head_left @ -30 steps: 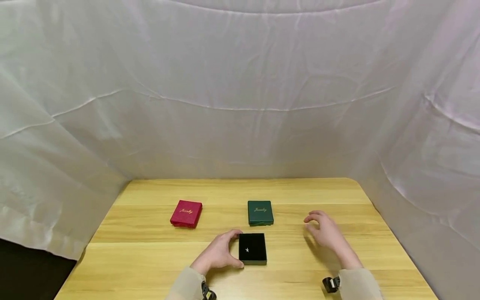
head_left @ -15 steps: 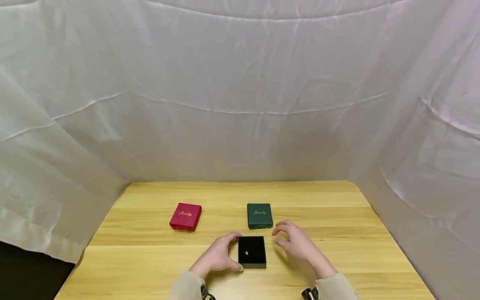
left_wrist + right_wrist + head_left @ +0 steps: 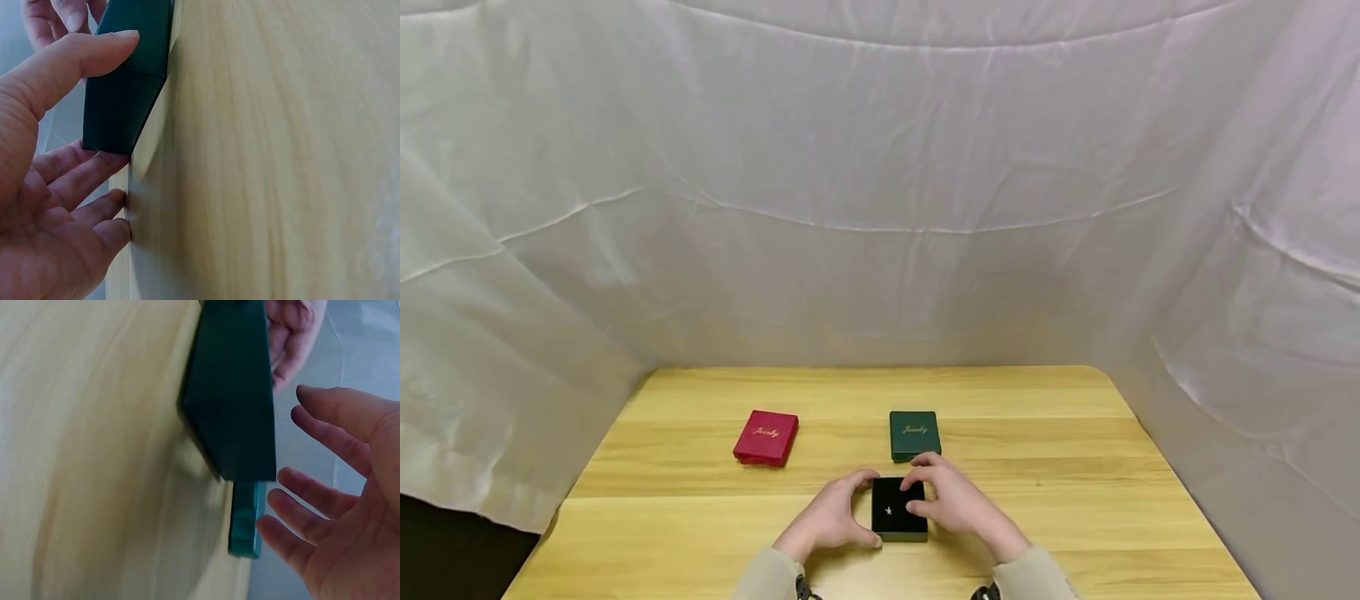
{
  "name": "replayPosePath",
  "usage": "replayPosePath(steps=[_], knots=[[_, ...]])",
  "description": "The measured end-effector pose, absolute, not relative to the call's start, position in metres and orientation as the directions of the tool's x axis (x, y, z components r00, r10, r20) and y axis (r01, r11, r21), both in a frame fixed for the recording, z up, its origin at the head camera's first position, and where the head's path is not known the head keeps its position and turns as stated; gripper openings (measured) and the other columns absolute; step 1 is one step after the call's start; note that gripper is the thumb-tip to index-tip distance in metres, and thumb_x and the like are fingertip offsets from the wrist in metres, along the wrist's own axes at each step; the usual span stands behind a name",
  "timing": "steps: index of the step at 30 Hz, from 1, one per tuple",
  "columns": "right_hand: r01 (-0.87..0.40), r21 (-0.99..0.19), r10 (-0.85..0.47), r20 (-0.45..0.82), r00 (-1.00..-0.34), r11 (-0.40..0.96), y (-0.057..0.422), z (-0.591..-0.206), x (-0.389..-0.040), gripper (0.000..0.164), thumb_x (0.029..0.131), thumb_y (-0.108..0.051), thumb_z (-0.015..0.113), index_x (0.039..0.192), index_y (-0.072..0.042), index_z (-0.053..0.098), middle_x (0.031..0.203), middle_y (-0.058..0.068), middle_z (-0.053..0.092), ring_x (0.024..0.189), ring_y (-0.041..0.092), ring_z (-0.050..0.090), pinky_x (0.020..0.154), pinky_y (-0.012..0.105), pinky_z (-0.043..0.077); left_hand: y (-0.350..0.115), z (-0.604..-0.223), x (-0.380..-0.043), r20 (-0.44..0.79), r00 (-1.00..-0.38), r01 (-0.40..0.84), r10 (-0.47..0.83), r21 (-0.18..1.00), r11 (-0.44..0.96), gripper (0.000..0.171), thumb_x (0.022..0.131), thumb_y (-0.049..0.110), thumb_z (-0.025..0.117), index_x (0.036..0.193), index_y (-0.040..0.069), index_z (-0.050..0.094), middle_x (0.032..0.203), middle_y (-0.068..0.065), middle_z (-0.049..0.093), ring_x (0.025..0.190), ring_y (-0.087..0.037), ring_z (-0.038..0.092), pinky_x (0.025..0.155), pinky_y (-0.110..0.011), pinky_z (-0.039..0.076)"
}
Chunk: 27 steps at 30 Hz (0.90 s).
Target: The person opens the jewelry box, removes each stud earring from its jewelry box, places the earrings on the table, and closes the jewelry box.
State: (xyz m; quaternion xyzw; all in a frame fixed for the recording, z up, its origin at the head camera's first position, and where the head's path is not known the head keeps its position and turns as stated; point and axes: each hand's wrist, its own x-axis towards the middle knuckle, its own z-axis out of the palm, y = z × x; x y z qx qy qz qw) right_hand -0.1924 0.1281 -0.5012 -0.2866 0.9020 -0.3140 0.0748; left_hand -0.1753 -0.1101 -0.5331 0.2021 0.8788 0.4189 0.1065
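Note:
A dark green jewelry box point(image 3: 901, 536) without its lid lies on the table, its black lining showing. On that lining rests a small silver star-shaped piece point(image 3: 888, 511). My left hand point(image 3: 831, 517) grips the box from the left, thumb on the near side and fingertips at the far side; the left wrist view shows the thumb point(image 3: 106, 53) against the green wall. Over the box's right part hovers my right hand point(image 3: 951, 500), fingers loosely bent with nothing between them. In the right wrist view its fingers point(image 3: 312, 519) stand apart from the box wall.
Behind the open box is a green box marked "Jewelry" point(image 3: 915, 433). A red box of the same sort point(image 3: 766, 437) lies farther left. White cloth point(image 3: 880, 208) hangs round the back and sides of the wooden table point(image 3: 662, 533).
My right hand has come in from the right, across the table, to above the open box. The left hand keeps its grip on the box, and the boxes stay in place.

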Motion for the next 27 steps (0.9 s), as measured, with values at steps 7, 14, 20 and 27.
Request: replayPosePath(steps=[7,14,20,27], knots=[[-0.515,-0.553,-0.589,0.053,-0.806,0.655,0.112,-0.508,-0.193,0.019,0.080,-0.020,0.081,0.097,-0.018,0.073,0.130,0.015,0.053,0.117,0.036,0.052,0.096,0.052,0.046,-0.111,-0.534,-0.175,-0.033,-0.895,0.263,0.444,0.766,0.587,0.088,0.062,0.027,0.092,0.137,0.008,0.051,0.130,-0.010,0.060,0.120,-0.027,0.053,0.102,-0.050,0.042],[-0.517,-0.530,-0.591,0.036,-0.806,0.672,0.104,-0.513,-0.195,0.017,0.079,-0.019,0.082,0.095,-0.019,0.074,0.130,0.014,0.054,0.117,0.032,0.052,0.097,0.048,0.046,-0.110,-0.535,-0.176,-0.034,-0.896,0.258,0.443,0.772,0.581,0.088,0.062,0.026,0.092,0.138,0.008,0.050,0.131,-0.009,0.060,0.121,-0.027,0.053,0.103,-0.050,0.042],[-0.513,-0.530,-0.589,0.033,-0.808,0.675,0.102,-0.515,-0.195,0.014,0.081,-0.020,0.081,0.094,-0.020,0.074,0.129,0.011,0.056,0.116,0.032,0.053,0.097,0.048,0.047,-0.110,-0.536,-0.176,-0.033,-0.897,0.257,0.441,0.772,0.581,0.087,0.062,0.025,0.092,0.137,0.008,0.051,0.128,-0.008,0.061,0.120,-0.026,0.053,0.103,-0.050,0.041],[-0.558,-0.504,-0.617,0.062,-0.785,0.659,0.102,-0.516,-0.196,0.012,0.082,-0.018,0.080,0.093,-0.018,0.077,0.120,0.007,0.061,0.109,0.026,0.058,0.094,0.044,0.049,-0.110,-0.535,-0.176,-0.011,-0.894,0.276,0.449,0.774,0.569,0.085,0.062,0.024,0.092,0.135,0.008,0.053,0.127,-0.008,0.062,0.120,-0.027,0.054,0.103,-0.050,0.041]])
